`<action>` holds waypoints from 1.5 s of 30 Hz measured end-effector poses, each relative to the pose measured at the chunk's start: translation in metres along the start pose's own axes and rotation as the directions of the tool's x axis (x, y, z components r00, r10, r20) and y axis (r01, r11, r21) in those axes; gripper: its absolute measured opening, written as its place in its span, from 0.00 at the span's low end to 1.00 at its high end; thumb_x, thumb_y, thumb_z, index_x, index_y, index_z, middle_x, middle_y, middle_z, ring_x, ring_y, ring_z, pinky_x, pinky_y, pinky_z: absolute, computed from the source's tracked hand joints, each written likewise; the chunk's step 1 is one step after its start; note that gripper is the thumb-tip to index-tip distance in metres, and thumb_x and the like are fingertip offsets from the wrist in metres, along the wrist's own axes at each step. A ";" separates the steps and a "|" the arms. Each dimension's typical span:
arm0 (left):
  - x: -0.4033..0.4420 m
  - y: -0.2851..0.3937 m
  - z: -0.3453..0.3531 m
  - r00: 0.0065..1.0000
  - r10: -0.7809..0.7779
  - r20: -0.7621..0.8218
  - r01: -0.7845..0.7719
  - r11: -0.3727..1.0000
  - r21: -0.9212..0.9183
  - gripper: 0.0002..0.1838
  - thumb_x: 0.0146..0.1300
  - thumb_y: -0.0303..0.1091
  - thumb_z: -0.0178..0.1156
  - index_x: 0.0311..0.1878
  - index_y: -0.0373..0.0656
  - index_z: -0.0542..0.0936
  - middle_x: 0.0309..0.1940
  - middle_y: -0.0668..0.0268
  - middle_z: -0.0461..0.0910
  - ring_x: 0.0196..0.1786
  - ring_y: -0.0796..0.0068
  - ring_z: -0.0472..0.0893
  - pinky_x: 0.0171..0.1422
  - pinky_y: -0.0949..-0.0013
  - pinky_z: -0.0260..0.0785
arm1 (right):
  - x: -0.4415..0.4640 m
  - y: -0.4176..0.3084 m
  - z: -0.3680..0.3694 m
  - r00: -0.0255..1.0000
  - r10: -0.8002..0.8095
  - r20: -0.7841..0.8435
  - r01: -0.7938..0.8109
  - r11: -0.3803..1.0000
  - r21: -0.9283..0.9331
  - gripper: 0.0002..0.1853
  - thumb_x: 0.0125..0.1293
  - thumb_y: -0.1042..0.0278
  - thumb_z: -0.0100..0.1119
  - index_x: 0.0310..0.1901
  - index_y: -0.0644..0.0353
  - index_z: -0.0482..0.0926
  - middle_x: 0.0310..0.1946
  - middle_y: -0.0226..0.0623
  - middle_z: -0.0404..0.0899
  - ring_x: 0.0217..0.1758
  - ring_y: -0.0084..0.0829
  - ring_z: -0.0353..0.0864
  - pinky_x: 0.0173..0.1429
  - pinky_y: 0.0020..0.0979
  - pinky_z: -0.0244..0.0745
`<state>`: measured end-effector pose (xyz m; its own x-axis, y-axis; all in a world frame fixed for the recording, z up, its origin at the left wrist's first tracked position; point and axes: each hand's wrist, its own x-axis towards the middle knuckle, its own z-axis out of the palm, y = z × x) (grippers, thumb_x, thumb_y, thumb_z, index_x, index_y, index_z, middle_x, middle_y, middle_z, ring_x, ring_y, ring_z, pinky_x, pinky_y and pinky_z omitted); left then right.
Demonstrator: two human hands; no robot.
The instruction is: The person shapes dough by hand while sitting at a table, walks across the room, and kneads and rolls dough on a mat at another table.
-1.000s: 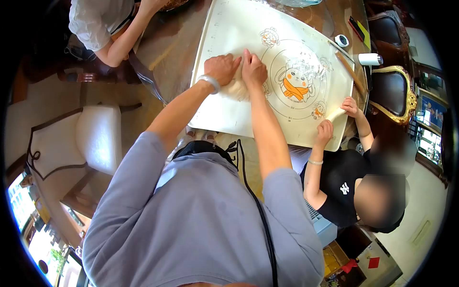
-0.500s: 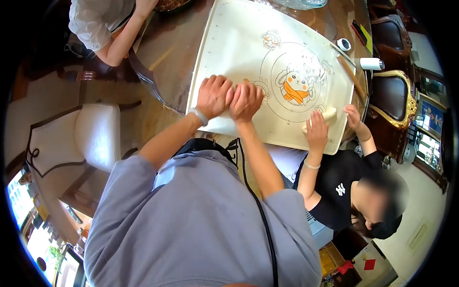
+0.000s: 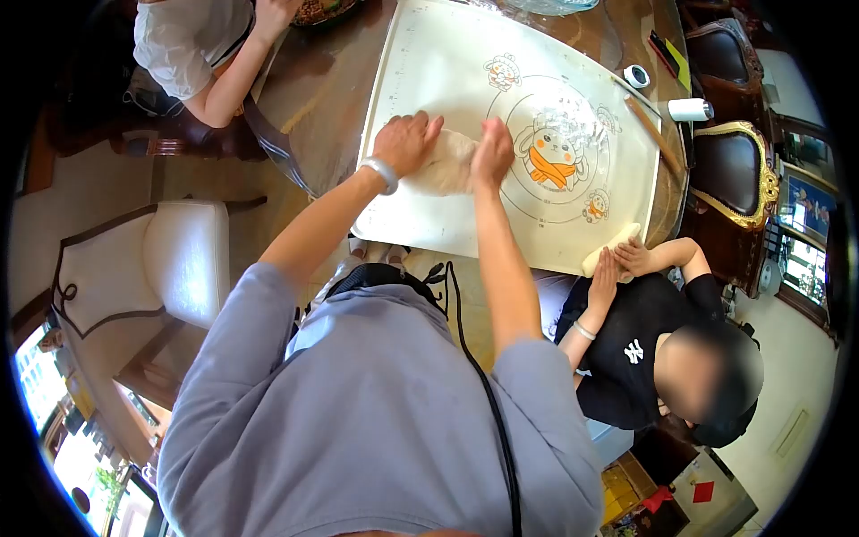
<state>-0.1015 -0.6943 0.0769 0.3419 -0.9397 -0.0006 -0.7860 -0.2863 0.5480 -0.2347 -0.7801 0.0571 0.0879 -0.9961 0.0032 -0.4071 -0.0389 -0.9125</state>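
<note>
A pale lump of dough (image 3: 445,164) lies on the white printed mat (image 3: 394,219), somewhat smeared by motion. My left hand (image 3: 407,145), with a light band at the wrist, grips its left end. At the right end my right hand (image 3: 492,154) has its fingers curled over the dough's edge; the fingertips of both hands are partly hidden. A rabbit drawing and circles are printed on the mat to the right of my hands.
To the right, another person's hands (image 3: 617,267) press a second dough piece (image 3: 608,251) at the mat's corner. A rolling pin (image 3: 653,134) and a white bottle (image 3: 691,109) sit along the far right edge. At upper left is another person's arm (image 3: 234,85) by a filled bowl (image 3: 320,9).
My hands, earlier together over the dough, have moved apart, uncovering it between them. The neighbour's hands have come together and moved their dough toward the mat's corner.
</note>
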 end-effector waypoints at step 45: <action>-0.080 0.044 -0.009 0.971 0.047 -0.233 -0.078 0.989 -0.126 0.11 0.67 0.38 0.50 0.34 0.41 0.73 0.28 0.57 0.74 0.33 0.53 0.73 0.39 0.54 0.64 | -0.067 -0.036 -0.025 0.901 -0.371 0.223 0.421 0.871 -0.253 0.17 0.67 0.57 0.51 0.25 0.60 0.75 0.24 0.38 0.76 0.31 0.44 0.74 0.39 0.41 0.69</action>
<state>-0.1591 -0.6304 0.1088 0.4150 -0.8828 0.2201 -0.7391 -0.1861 0.6474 -0.2492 -0.7141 0.0999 0.4331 -0.8658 0.2507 -0.5473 -0.4736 -0.6901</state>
